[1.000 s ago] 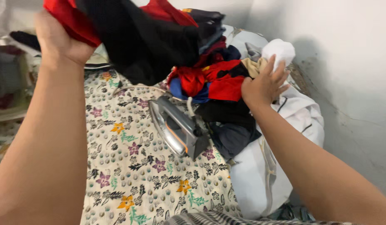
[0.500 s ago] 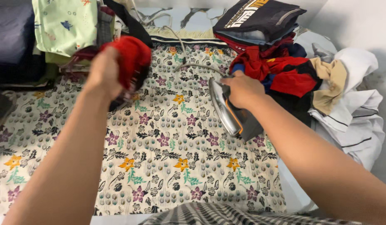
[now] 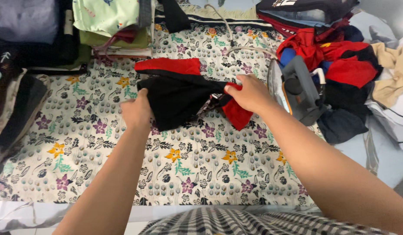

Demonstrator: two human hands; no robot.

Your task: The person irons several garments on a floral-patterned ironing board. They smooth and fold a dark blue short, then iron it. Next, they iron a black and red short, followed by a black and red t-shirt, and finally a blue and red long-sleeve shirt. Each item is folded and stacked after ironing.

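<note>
My left grip (image 3: 137, 112) and right grip (image 3: 249, 92) each clamp the black-and-red cloth garment (image 3: 184, 93); grey steel iron (image 3: 297, 89) stands at three o'clock.

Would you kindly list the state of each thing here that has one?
Red and black garment: crumpled on the floral cloth, held at both ends.
Left hand: gripping it.
Right hand: gripping it.
Iron: tipped up, unheld.
Folded stack: folded.
Clothes heap: unfolded.

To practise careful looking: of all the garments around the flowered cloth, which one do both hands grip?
The red and black garment spread mid-cloth: left hand and right hand hold its ends. The others sit in side piles.
</note>
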